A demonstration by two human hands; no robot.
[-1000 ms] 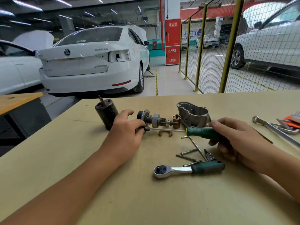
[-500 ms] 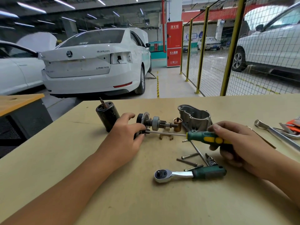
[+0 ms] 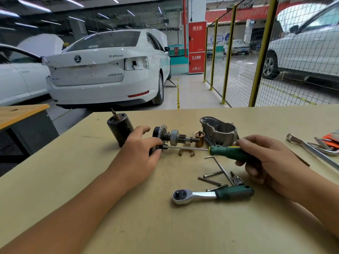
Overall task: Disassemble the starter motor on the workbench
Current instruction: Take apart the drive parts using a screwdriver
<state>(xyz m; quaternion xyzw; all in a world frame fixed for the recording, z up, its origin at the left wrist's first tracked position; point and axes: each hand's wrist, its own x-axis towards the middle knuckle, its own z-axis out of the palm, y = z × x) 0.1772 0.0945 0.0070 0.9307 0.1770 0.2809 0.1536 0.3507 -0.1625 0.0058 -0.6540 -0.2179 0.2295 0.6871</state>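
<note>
Starter motor parts lie across the workbench (image 3: 91,208). A black motor body (image 3: 120,129) stands at the left. Beside it lies the drive shaft assembly (image 3: 172,137) with its gear and pinion. My left hand (image 3: 141,154) grips a small black part (image 3: 156,148) at the assembly's near end. My right hand (image 3: 266,158) holds a green-handled screwdriver (image 3: 229,152), whose shaft points left and whose tip meets that black part. A copper sleeve (image 3: 199,138) and a grey aluminium housing (image 3: 219,132) sit behind the screwdriver. A brown fork lever (image 3: 186,153) rests under the shaft.
A ratchet wrench (image 3: 212,195) with a green grip lies in front. Loose bolts (image 3: 209,180), a hex key (image 3: 219,165) and a bit (image 3: 236,179) lie between it and my right hand. Wrenches (image 3: 311,149) and an orange tool (image 3: 332,139) sit at the right edge.
The screwdriver handle has turned in my right hand, its yellow stripe shifting. Both hands stay in place at the black part; the view has shifted slightly.
</note>
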